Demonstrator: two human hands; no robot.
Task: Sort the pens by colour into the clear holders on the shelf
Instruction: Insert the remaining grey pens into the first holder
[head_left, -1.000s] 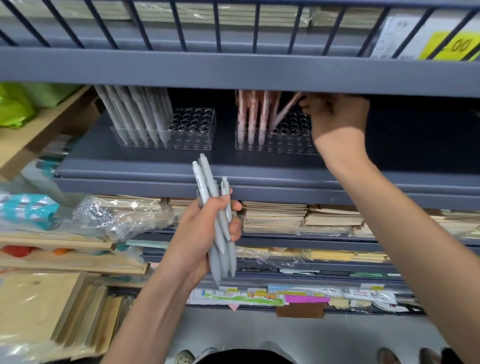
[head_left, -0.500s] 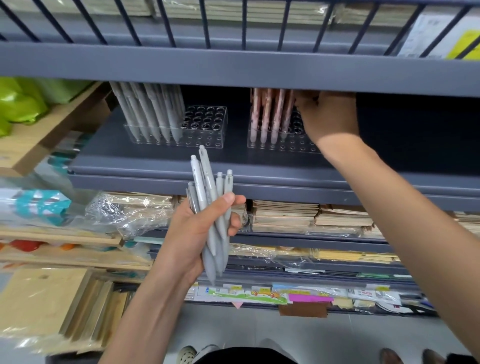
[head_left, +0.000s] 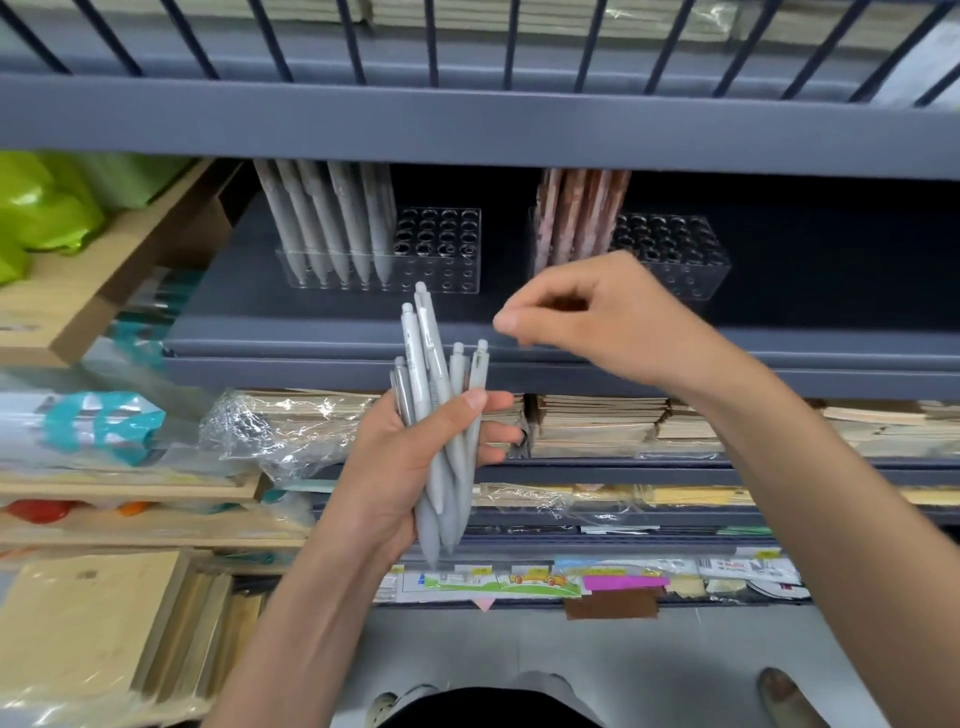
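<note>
Between the thumb and curled fingers (head_left: 497, 434) of the left hand (head_left: 395, 467) sits the bundle of grey pens (head_left: 441, 410). It is clamped firm, clicker ends fanning upward, tips pointing down past the palm.

Up and to the right, the right hand (head_left: 597, 317) hangs in the air in front of the shelf edge. Its fingertips (head_left: 508, 322) are curled in toward the thumb, and nothing shows between them. The forefinger tip is near the tops of the bundle, not touching.

Behind both hands runs the dark grey shelf (head_left: 311, 322), and on it two clear holders stand apart. The left holder (head_left: 447, 270) has the standing grey pens (head_left: 332, 223) filling its left half, with rows of open holes showing on its right. The right holder (head_left: 675, 265) carries pinkish-brown pens (head_left: 576, 218) packed into its left side, their lower ends hidden behind the right hand.

Below the shelf are stacks of brown notebooks (head_left: 597, 423), with crumpled plastic wrap (head_left: 280, 431) beside them to the left. Far left, there's a bright green bag (head_left: 41, 213).
</note>
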